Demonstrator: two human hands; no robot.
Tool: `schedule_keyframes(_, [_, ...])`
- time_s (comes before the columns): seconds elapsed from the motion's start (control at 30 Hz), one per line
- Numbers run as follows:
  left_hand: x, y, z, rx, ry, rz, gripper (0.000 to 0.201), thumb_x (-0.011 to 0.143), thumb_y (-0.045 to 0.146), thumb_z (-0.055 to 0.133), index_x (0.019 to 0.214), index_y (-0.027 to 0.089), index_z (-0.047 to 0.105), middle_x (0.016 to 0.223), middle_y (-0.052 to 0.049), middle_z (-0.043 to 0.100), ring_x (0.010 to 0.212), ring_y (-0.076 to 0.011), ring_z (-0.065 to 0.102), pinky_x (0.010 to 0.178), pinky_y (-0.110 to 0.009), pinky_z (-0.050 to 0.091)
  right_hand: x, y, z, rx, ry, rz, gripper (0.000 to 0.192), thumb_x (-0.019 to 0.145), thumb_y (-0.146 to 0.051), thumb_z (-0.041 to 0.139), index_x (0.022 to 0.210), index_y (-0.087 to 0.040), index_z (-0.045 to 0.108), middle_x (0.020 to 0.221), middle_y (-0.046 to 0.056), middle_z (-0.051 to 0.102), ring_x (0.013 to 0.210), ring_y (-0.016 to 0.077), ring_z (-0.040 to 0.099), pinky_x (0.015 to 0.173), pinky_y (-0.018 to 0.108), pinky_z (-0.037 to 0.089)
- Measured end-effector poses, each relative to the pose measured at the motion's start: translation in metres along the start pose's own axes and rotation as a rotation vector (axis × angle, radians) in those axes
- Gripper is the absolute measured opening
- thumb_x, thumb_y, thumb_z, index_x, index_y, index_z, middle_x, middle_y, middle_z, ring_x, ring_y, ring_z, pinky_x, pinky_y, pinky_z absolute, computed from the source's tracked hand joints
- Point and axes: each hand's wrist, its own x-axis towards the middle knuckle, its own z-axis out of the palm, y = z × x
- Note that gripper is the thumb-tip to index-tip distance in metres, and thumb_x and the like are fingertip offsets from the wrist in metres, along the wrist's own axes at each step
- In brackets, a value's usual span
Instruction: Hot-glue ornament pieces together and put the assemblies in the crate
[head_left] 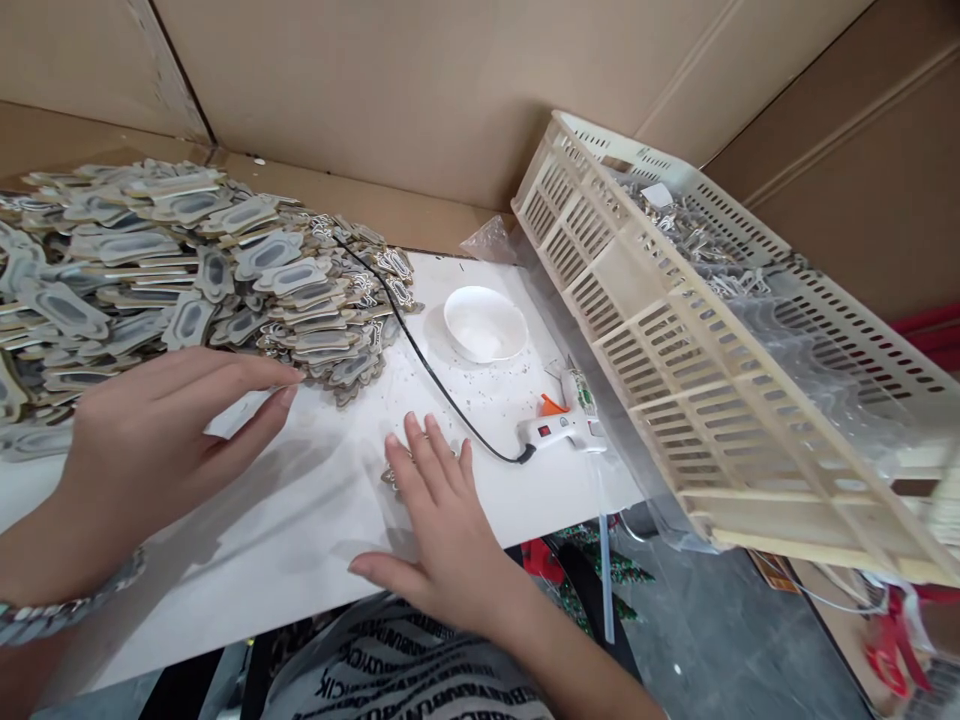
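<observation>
My left hand (pixel 172 430) is above the table at the front edge of a big pile of ornate grey and gold flat frame-shaped pieces (pixel 270 255). Its thumb and forefinger come together in a pinch; whatever may be between the tips is too small to make out. Flat on the white table, my right hand (pixel 442 510) has its fingers spread over a small patterned piece (pixel 389 478), mostly hidden beneath them. To the right of that hand lies a white glue gun (pixel 559 428) with an orange trigger, its black cord running back to the pile.
A white bowl (pixel 486 325) stands behind the glue gun, with tiny crumbs scattered around it. On the right, a cream plastic crate (pixel 645 340) holds metallic pieces and clear plastic bags. Cardboard walls (pixel 375 90) close off the back. A clear glue stick (pixel 606 580) hangs past the table edge.
</observation>
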Motion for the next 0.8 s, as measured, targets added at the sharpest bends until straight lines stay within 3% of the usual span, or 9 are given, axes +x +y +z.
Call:
schedule_keyframes(0.1, [0.001,0.001,0.0,-0.021,0.0,0.062,0.016,0.097,0.031,0.055,0.096,0.021,0.067,0.088,-0.002,0.072,0.081,-0.0188,0.067,0.073,-0.031,0.046,-0.004,0.011,-0.01,0.119,0.19,0.071,0.055,0.102,-0.039,0.043,0.151,-0.016,0.032,0.158,0.017,0.04,0.151,0.0348,0.027,0.113,0.065,0.033])
schedule_keyframes(0.23, [0.002,0.011,0.006,-0.148,-0.069,0.176,0.008,0.095,0.025,0.06,0.101,0.021,0.064,0.09,0.0,0.07,0.083,-0.0159,0.064,0.078,-0.028,0.047,-0.011,0.031,-0.02,0.184,0.384,0.143,0.034,0.097,-0.016,0.051,0.13,-0.021,0.054,0.128,0.01,0.067,0.125,0.0256,0.053,0.104,0.047,0.047])
schedule_keyframes(0.33, [-0.001,0.025,0.018,-0.279,-0.194,0.217,0.017,0.094,0.03,0.063,0.109,0.022,0.063,0.1,-0.001,0.07,0.09,-0.0168,0.061,0.084,-0.029,0.048,-0.014,0.041,-0.024,0.199,0.326,0.133,0.03,0.093,-0.013,0.056,0.122,-0.02,0.06,0.108,0.006,0.075,0.104,0.024,0.059,0.091,0.041,0.053])
schedule_keyframes(0.5, [-0.009,0.042,0.042,-0.382,-0.409,0.237,0.026,0.096,0.037,0.056,0.116,0.024,0.064,0.107,-0.003,0.071,0.093,-0.0195,0.06,0.083,-0.031,0.048,-0.014,0.044,-0.023,0.205,0.228,0.083,0.032,0.092,-0.01,0.056,0.122,-0.016,0.065,0.12,0.007,0.073,0.106,0.024,0.059,0.095,0.043,0.051])
schedule_keyframes(0.8, [-0.01,0.04,0.053,-0.301,-0.348,0.269,0.023,0.099,0.03,0.053,0.118,0.02,0.064,0.102,-0.002,0.072,0.085,-0.0173,0.059,0.079,-0.03,0.048,-0.008,0.046,-0.014,0.168,0.355,0.132,0.017,0.095,-0.015,0.06,0.107,-0.018,0.071,0.1,0.004,0.079,0.087,0.0215,0.062,0.08,0.037,0.051])
